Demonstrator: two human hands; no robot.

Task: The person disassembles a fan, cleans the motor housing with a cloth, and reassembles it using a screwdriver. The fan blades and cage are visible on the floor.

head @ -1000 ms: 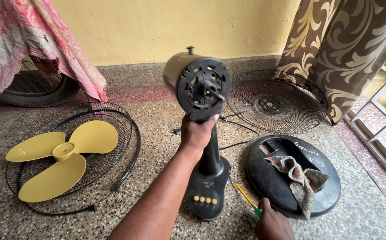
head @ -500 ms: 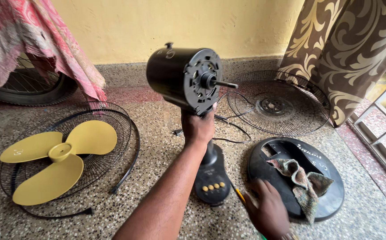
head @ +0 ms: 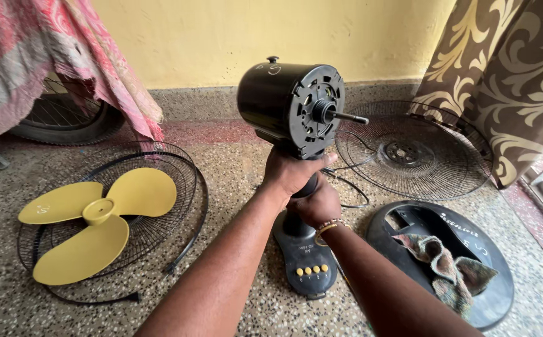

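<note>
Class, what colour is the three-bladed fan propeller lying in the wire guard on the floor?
Yellow. The fan blade lies in the black wire guard, seen best in the head view.

Open floor around the fan stand

Bare floor (head: pixel 240 168) lies left of the stand; the black base disc (head: pixel 465 249) and wire guard (head: pixel 409 150) crowd its right.

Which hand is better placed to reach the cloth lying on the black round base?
Probably the right hand: it grips the fan neck lower, on the side of the cloth. The left hand holds just under the motor, supporting it.
</note>
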